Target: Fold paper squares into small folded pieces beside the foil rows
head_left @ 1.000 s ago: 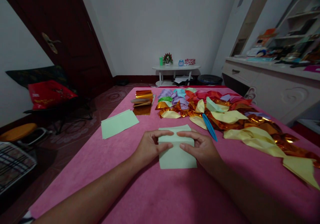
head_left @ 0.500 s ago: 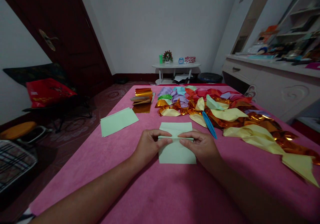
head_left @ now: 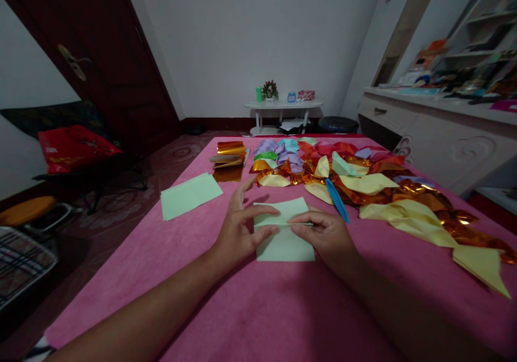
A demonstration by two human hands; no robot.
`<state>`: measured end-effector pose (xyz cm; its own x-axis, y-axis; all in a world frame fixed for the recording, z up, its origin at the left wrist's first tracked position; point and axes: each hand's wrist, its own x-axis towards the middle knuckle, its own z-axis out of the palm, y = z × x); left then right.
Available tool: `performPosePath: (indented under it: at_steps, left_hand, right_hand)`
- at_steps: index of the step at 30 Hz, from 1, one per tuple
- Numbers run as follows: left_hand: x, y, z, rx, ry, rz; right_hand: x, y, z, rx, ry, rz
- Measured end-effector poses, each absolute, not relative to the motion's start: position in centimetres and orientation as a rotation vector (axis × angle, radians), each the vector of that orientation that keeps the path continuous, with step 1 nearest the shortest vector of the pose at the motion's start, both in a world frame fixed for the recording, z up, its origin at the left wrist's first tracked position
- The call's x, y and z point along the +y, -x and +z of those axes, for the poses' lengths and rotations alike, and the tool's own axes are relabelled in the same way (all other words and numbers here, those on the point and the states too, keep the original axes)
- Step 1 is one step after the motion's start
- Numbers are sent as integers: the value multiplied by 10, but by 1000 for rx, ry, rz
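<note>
A pale green sheet of paper (head_left: 285, 248) lies in front of me, with a raised crease running across its middle. My right hand (head_left: 333, 238) pinches that crease between thumb and fingers near its right end. At the left side, my left hand (head_left: 238, 230) has its thumb and index finger spread around the crease, and its other fingers are lifted. Whether the left fingertips touch the paper is hard to see. A slim blue object (head_left: 336, 200), its kind unclear, lies beyond my right hand.
Pale green sheets (head_left: 191, 196) lie to the left on the pink tablecloth (head_left: 226, 319). Behind them sits a stack of orange foil sheets (head_left: 229, 174). Crumpled or folded yellow paper (head_left: 420, 222) and shiny orange foil (head_left: 428, 192) spread over the right side, among other colours.
My left hand has loosened its pinch on the crease; its thumb and index have parted and its other fingers have risen. The right hand keeps its pinch.
</note>
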<state>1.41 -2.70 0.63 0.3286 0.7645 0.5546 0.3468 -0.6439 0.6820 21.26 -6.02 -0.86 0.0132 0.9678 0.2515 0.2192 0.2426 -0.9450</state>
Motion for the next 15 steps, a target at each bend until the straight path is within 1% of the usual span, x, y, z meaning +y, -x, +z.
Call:
performPosePath:
  at_steps: [3, 7, 11, 15]
  left_hand:
    - [-25, -11, 7, 858, -2200, 1138]
    - [-24, -11, 4, 705, -2116, 986]
    - [-29, -14, 4, 718, -2118, 1016]
    - [-33, -15, 5, 806, -2117, 1103]
  right_hand:
    - [-62, -213, -6, -1490, 1176, 854]
    - [-63, -212, -4, -1539, 1125, 816]
    - [-64, -210, -5, -1538, 1099, 840]
    - [-63, -209, -10, -1369, 1111, 859]
